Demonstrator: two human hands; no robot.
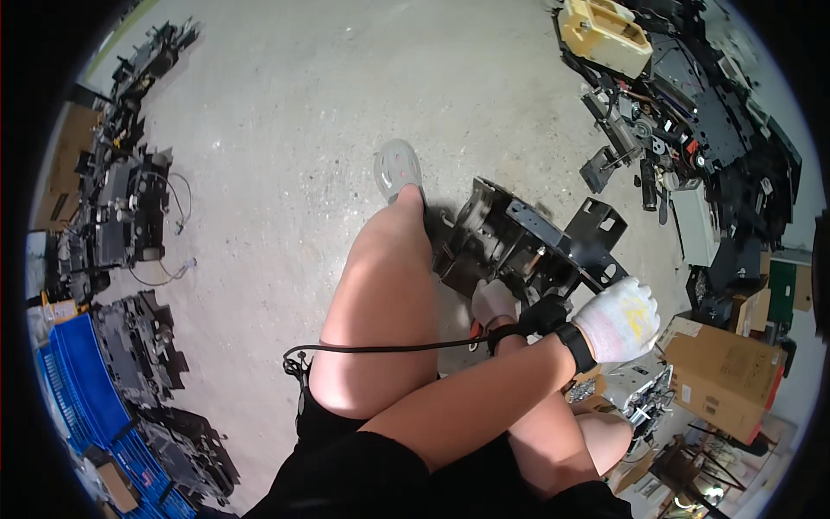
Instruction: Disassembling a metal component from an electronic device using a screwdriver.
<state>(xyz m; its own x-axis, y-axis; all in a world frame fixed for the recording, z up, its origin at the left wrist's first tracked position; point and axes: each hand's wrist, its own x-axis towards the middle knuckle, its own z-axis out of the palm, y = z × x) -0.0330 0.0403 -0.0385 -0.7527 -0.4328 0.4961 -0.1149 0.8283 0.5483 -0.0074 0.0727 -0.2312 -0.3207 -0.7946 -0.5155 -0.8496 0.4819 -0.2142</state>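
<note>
So, left hand (617,320) is right of centre, near the machine part (534,227); right hand (494,303) is at its lower edge. Can't tell either's finger state.

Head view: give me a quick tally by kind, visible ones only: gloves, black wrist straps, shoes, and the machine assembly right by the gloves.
White gloves: 2
Black wrist straps: 2
Grey shoe: 1
Machine assembly: 1
Total: 6
</note>
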